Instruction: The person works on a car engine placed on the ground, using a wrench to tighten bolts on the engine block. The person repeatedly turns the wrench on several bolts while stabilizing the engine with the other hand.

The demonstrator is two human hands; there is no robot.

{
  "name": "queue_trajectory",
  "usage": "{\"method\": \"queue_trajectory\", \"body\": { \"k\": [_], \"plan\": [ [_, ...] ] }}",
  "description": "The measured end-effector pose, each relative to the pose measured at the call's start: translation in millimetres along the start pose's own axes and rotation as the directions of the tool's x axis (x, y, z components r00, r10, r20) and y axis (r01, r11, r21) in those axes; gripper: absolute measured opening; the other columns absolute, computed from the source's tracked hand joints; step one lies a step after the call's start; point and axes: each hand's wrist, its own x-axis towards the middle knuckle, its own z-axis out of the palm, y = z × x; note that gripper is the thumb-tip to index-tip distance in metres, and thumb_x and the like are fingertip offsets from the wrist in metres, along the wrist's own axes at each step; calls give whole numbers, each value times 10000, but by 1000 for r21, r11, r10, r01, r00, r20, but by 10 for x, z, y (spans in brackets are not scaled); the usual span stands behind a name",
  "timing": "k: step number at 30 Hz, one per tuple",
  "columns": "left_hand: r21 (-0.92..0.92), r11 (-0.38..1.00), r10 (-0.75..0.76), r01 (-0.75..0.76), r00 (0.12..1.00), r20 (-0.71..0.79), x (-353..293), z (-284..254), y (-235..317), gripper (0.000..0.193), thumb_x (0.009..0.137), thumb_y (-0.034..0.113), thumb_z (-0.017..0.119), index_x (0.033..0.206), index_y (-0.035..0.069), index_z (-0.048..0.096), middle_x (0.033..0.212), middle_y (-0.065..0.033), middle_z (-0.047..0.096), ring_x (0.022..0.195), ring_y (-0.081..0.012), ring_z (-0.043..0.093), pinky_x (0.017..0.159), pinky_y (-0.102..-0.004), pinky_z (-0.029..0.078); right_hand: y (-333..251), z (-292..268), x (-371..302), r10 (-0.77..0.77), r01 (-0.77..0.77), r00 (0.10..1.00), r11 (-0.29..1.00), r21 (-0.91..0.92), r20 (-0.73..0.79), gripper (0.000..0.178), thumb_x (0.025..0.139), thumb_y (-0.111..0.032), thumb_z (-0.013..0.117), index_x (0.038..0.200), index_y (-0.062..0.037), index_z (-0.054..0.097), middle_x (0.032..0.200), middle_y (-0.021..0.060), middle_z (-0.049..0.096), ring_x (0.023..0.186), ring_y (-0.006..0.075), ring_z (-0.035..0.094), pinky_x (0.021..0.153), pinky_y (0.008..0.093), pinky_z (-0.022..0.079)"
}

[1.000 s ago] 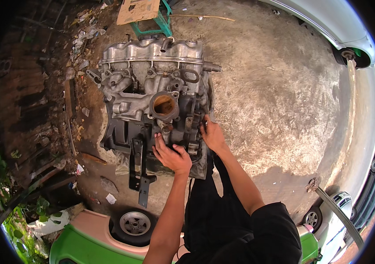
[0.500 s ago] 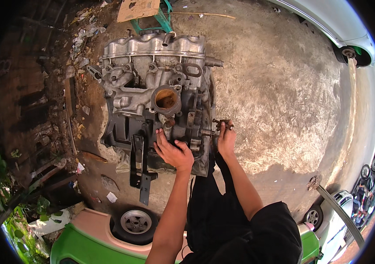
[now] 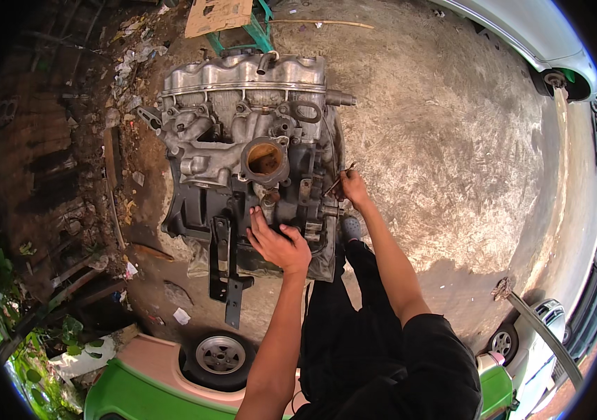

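Although partly covered by fingers, find the dark metal part in the right hand, right at the right-hand edge of the engine. Read its long axis as slanted: running from up-right, over the concrete floor, to down-left, at the engine's side. Compare with the short shaft stub: lying just below-left of the right hand, sticking out rightward from the engine, near level across the view. Count part and stub as near each other but not lined up; judge that angle, plus the slight offset toward the body, as the key relation. Can't tell at this shaded edge whether touching the engine or just off it.

Log right hand as clamped on the part, fingers together, reaching in from the right of the engine. Rank it nearer to the stub than the left hand. Log left hand as spread, thumb apart from fingers, gripping nothing, laid against the engine's near face, fingertips just beside the small rusty fitting below the round throat. Place black bracket left of the left hand, reaching past the engine's near edge.
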Motion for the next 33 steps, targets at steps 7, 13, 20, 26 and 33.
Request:
{"method": "queue_trajectory", "body": {
  "k": [7,13,20,26,33],
  "plan": [
    [-24,1000,6,-6,1000,-2,-11,1,-4,523,988,202,391,1448,-44,359,1428,-233,483,1263,-440,498,1083,-583,327,-125,-36,222,205,-299,923,914,273,326,314,1018,-248,492,989,56,562,699,139,658,521,204,623,441,356,489],
    [-22,1000,-15,15,1000,-4,-19,15,-2,504,991,229,353,1440,2,391,1435,-212,481,1316,-390,487,1114,-592,300,-133,31,488,137,-209,903,968,136,407,262,913,-142,513,921,95,623,693,148,653,537,225,598,434,377,459],
    [-20,1000,-13,13,1000,-2,-13,5,9,509,984,219,362,1444,1,378,1440,-216,474,1317,-394,483,1112,-597,299,-54,133,585,143,-181,932,980,86,333,323,859,-159,540,921,136,659,825,243,689,706,327,680,616,433,526],
    [-17,1000,-17,17,1000,-7,-12,10,15,510,985,225,364,1441,-3,380,1437,-217,478,1311,-399,489,1109,-600,299,-183,131,639,-9,110,920,966,-236,393,366,853,-216,554,944,121,667,951,365,652,973,477,656,766,493,525],
    [-18,1000,-5,5,1000,5,-22,-6,9,522,987,215,379,1450,-25,358,1442,-224,474,1291,-429,487,1102,-584,306,-334,53,206,-137,170,981,950,-263,137,415,913,-257,559,1107,103,633,942,370,645,962,513,633,832,539,506]
  ]
}}
